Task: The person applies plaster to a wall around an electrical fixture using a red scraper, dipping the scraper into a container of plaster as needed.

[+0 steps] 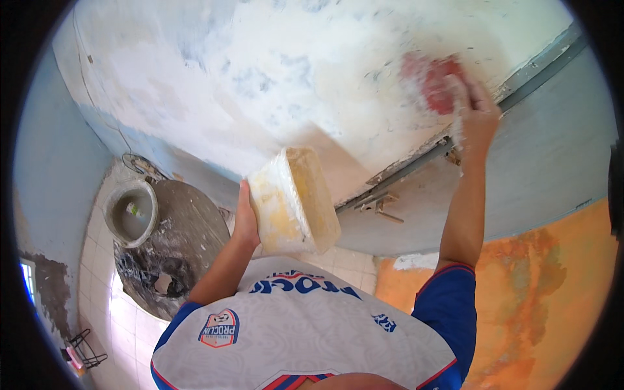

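Observation:
My left hand [247, 218] is closed on a cream-yellow plastic container [286, 201] smeared with white paste, held tilted in front of my chest. My right hand [478, 114] is raised at the upper right and closed on a red, paste-smeared flat tool [441, 84], blurred, whose shape I cannot fully make out; it is against or very close to the white, patchy wall [227, 91]. White paste coats some of my fingers.
At lower left a round, stained grey surface [162, 240] bears a bowl [130, 211], above a tiled floor [104, 273]. A grey door [546, 156] with a handle and metal frame edge runs along the right, beside a stained orange wall [513, 305]. A cable hangs at upper left.

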Demonstrator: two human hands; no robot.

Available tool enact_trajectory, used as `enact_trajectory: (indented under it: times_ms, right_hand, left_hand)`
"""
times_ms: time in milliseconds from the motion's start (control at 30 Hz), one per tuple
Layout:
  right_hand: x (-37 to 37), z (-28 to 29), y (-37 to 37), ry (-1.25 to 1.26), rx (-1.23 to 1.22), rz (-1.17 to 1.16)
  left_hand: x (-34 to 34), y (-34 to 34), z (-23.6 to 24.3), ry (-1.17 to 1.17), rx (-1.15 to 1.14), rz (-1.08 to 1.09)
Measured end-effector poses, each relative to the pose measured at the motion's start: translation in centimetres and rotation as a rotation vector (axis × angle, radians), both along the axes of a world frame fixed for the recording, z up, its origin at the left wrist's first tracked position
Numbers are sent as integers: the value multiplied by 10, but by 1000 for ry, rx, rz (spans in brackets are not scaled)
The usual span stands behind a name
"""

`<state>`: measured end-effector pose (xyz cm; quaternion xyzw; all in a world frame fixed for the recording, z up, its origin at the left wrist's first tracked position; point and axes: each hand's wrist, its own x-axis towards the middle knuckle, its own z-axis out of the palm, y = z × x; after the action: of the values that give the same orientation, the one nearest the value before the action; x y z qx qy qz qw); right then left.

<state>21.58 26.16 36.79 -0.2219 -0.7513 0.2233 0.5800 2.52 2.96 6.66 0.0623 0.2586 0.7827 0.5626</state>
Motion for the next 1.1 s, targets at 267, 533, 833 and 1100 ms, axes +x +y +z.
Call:
enact_trajectory:
  times_ms: [267,533,833,1100]
  right_hand:
    - [-4,5,4,-123,236,-215]
    - [-7,-5,0,-533,450,-269]
    - [-5,-16,7,-366,344,-247]
    - [-5,-31,-4,-359,238,-237]
  left_hand:
    - [-1,-3,-7,4,-26,15]
    - [-5,-5,-3,21,-15,47]
    - [-11,-5,-7,-6,16,41]
    - [-17,-9,-7,-15,-32,82]
